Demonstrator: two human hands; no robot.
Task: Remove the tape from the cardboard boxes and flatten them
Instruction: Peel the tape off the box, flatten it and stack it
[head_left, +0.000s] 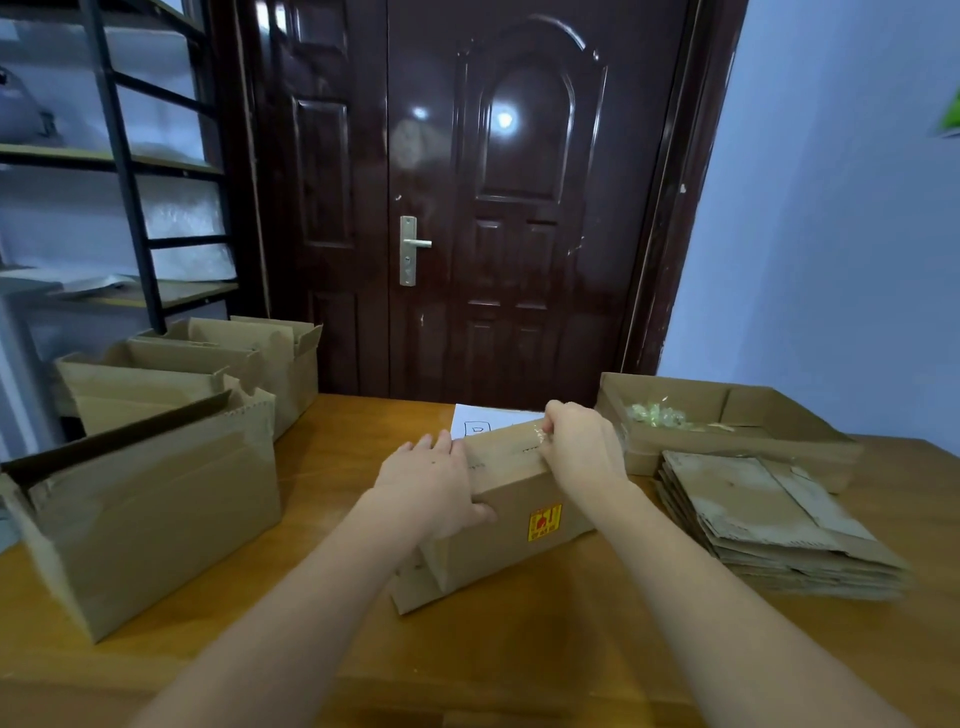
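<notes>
While the box (511, 499) sits at the middle of the counter (519, 654), directly ahead of both hands, I read its long axis as running from the near-left toward the far-right, with the taped top seam following that same line. My left hand (434, 480) lies flat over the near-left end of the top, fingers spread and the thumb hooked down the front face, pinning the box to the counter. My right hand (582, 449) is curled at the far-right end of the seam, fingertips pinching what looks like a lifted end of clear tape (535, 434) (it is glossy and thin, so I cannot be sure how much has come free). Both forearms reach forward, converging on the box. I judge the peel must run along the seam toward my left hand. A stack of flattened boxes (769, 519) lies near the right edge, and unflattened boxes (156, 509) stand toward the left edge.
</notes>
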